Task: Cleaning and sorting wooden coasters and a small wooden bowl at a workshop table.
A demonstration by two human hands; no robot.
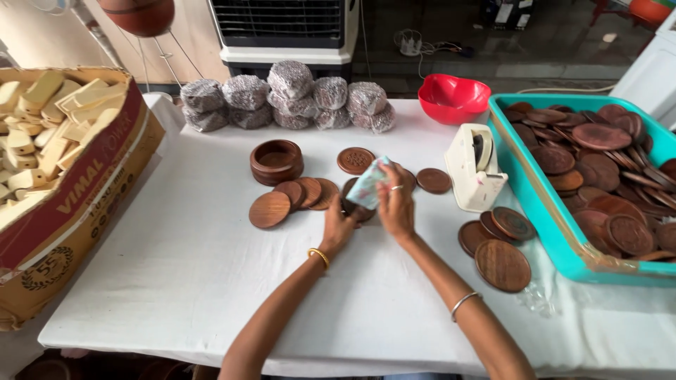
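Head view, contents by size. White bench [211, 295]. Cardboard box [77, 204] of pale wooden blocks, left edge. Teal tub [542, 211] heaped with brown wooden discs, right. Wrapped bundles [282, 95], rear. Tape dispenser [473, 169]. Round holder [276, 160]. Loose coasters [292, 197], fanned. Centre: left hand [338, 226], grip closed on a dark wooden disc [354, 207] resting on the bench; right hand [396, 204], grip pinching a pale cloth [367, 184] against it (contact partly hidden). Risk, judged: hard rubbing could skid the disc into the fanned coasters.

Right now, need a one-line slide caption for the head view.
Both hands, left hand and right hand, wipe a round wooden coaster with a cloth on a white table.
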